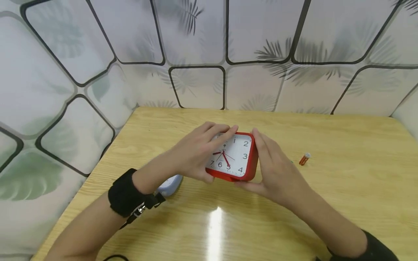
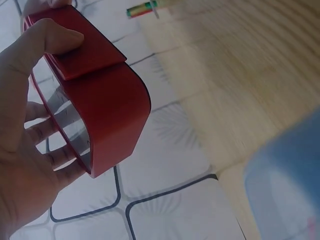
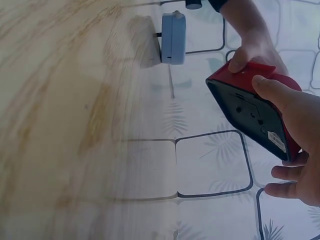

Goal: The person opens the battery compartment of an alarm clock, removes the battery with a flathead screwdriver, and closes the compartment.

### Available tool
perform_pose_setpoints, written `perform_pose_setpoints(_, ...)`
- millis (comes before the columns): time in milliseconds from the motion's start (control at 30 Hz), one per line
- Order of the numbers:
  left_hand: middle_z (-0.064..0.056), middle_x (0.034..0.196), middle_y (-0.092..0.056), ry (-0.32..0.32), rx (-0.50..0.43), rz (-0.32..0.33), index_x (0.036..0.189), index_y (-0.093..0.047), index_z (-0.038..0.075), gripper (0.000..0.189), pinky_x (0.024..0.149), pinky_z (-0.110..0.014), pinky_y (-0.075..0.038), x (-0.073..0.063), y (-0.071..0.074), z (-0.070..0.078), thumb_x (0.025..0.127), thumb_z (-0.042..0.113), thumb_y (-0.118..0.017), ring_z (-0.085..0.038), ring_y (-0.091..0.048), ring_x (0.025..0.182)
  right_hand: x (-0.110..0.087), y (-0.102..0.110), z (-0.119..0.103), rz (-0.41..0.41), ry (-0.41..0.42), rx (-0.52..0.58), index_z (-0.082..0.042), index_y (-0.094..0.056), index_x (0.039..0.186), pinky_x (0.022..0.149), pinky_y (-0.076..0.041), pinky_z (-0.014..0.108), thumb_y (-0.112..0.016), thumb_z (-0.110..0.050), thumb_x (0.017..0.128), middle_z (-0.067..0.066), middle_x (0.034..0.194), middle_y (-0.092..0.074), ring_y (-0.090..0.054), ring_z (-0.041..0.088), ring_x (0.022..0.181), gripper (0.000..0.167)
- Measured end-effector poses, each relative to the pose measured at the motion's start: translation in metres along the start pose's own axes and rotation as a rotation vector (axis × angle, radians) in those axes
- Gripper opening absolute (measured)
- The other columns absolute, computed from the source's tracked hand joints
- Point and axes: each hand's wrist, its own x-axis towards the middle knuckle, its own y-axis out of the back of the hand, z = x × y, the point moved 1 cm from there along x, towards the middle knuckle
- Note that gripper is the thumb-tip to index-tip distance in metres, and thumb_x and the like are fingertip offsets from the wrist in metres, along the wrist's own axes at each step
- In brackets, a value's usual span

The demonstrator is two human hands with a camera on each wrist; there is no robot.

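Both hands hold a red square alarm clock point(image 1: 243, 152) above the wooden table, its white dial turned up towards the head camera. My left hand point(image 1: 197, 152) grips its left side, fingers lying across the dial and covering part of the numbers. On the right side, my right hand point(image 1: 277, 170) has its thumb at the lower edge and its fingers along the side. The left wrist view shows the left thumb pressing the clock's red underside point(image 2: 100, 100). In the right wrist view the clock's black back point(image 3: 250, 112) is visible, with small knobs and a pale label.
An orange battery point(image 1: 305, 158) lies on the table point(image 1: 352, 174) right of the right hand. A green battery point(image 2: 141, 9) shows in the left wrist view. A light-blue rounded object point(image 3: 173, 39) stands near the left forearm. A patterned wall point(image 1: 196, 87) borders the table's back.
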Motion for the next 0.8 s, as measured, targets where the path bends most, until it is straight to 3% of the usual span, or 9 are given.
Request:
perform_pose_setpoints(200, -0.014, 0.156, -0.052, 0.042, -0.017, -0.112, 0.165, -0.035, 0.004, 0.13, 0.11, -0.042, -0.052, 0.005, 0.002, -0.018, 0.059, 0.041, -0.099, -0.033, -0.053, 0.129, 0.002, -0.004, 0.01, -0.023, 0.011, -0.007, 0.014, -0.037, 0.156, 0.108, -0.056, 0.055, -0.102, -0.03, 0.07, 0.03, 0.149, -0.055, -0.058, 0.044, 0.133, 0.117)
perform_pose_setpoints(333, -0.013, 0.158, -0.05, 0.075, -0.024, -0.183, 0.166, -0.034, 0.004, 0.128, 0.111, -0.044, -0.052, 0.003, 0.003, -0.029, 0.061, 0.04, -0.099, -0.034, -0.052, 0.131, 0.004, -0.005, 0.011, -0.095, -0.04, 0.019, 0.009, -0.041, 0.157, 0.107, -0.056, 0.055, -0.095, -0.029, 0.08, 0.025, 0.149, -0.058, -0.06, 0.041, 0.134, 0.101)
perform_pose_setpoints(500, -0.012, 0.159, -0.048, 0.128, -0.021, -0.267, 0.166, -0.032, 0.004, 0.125, 0.109, -0.044, -0.053, -0.004, 0.002, -0.045, 0.065, 0.041, -0.095, -0.034, -0.051, 0.132, 0.008, -0.005, 0.012, -0.203, -0.122, 0.034, 0.002, -0.045, 0.157, 0.109, -0.055, 0.055, -0.084, -0.033, 0.092, 0.022, 0.152, -0.058, -0.059, 0.04, 0.137, 0.084)
perform_pose_setpoints(800, -0.017, 0.16, -0.046, 0.251, -0.039, -0.379, 0.166, -0.031, 0.001, 0.121, 0.109, -0.052, -0.051, -0.029, 0.004, -0.082, 0.063, 0.033, -0.087, -0.04, -0.051, 0.132, 0.009, -0.003, 0.021, -0.315, -0.129, 0.011, 0.005, -0.048, 0.154, 0.113, -0.051, 0.057, -0.077, -0.035, 0.099, 0.025, 0.149, -0.06, -0.058, 0.042, 0.138, 0.074)
